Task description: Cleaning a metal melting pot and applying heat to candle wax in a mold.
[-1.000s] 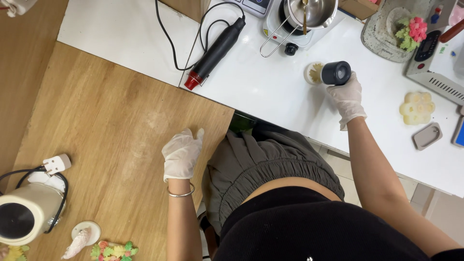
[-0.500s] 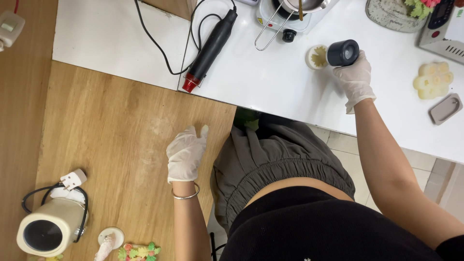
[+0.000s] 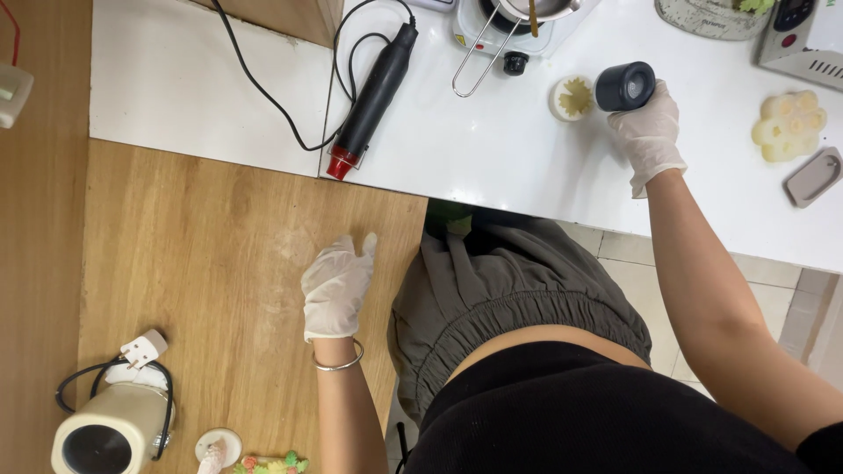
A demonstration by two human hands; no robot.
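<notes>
On glossy white counter | right hand grips black cylinder | left hand flat, woodgrain table

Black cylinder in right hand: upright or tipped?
Tipped. The black cylinder lies sideways in the right hand, end face toward the camera, beside the round mold.

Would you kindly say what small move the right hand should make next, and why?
Probably ease the black cylinder left over the round mould: the right hand grips it just beside that mould, while the left hand rests flat on the wooden table.
</notes>
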